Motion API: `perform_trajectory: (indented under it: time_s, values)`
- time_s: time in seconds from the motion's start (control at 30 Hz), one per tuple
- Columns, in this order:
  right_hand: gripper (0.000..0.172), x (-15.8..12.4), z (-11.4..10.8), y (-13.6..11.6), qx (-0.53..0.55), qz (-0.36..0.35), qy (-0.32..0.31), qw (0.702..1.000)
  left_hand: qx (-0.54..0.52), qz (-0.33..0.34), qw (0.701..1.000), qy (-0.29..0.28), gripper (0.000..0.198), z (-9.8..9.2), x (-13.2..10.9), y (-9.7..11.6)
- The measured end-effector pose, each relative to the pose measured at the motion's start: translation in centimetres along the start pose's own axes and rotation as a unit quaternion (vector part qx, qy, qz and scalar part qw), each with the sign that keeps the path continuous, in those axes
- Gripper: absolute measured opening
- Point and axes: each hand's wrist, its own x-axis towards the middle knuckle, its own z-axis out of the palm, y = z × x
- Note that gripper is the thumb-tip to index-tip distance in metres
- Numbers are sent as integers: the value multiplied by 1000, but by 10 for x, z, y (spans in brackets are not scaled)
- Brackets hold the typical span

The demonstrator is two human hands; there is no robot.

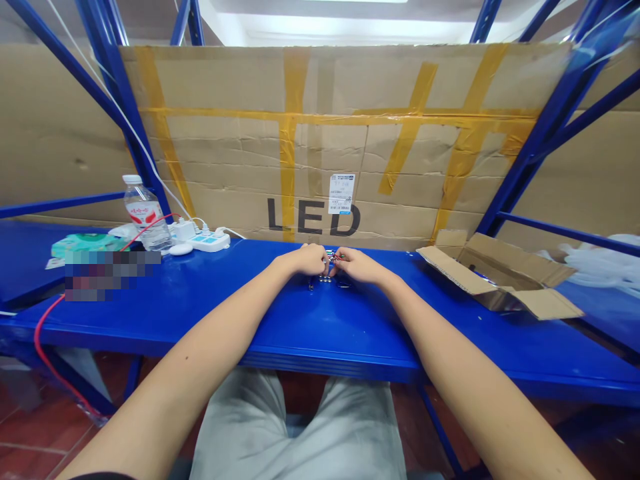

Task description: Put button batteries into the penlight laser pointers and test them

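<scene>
Close together over the middle of the blue table (320, 327), both my hands have their fingers curled in. My left hand (310, 259) is closed, its fingertips bent down and mostly hidden behind the knuckles. My right hand (359, 265) pinches at a small shiny piece (332, 257) with a bit of red on it, between the two hands. Too little of that piece shows to tell its kind. Just below the fingers lie several small shiny metal parts (325, 279), with a small dark piece (344, 285) by the right hand.
An open cardboard box (500, 273) stands on the right. To the left are a water bottle (147, 217), a white power strip (210, 241), a green packet (83, 245) and a red cable (43, 327). A large cardboard panel (225, 160) rises behind the table.
</scene>
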Motion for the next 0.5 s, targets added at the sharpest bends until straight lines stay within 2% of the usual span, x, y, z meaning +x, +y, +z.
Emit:
perform_trajectory:
  time_s: [0.5]
  values:
    - [8,-3,0,-8,-1,17,16,1000,-44,3,999,-9,26,2,2,-3]
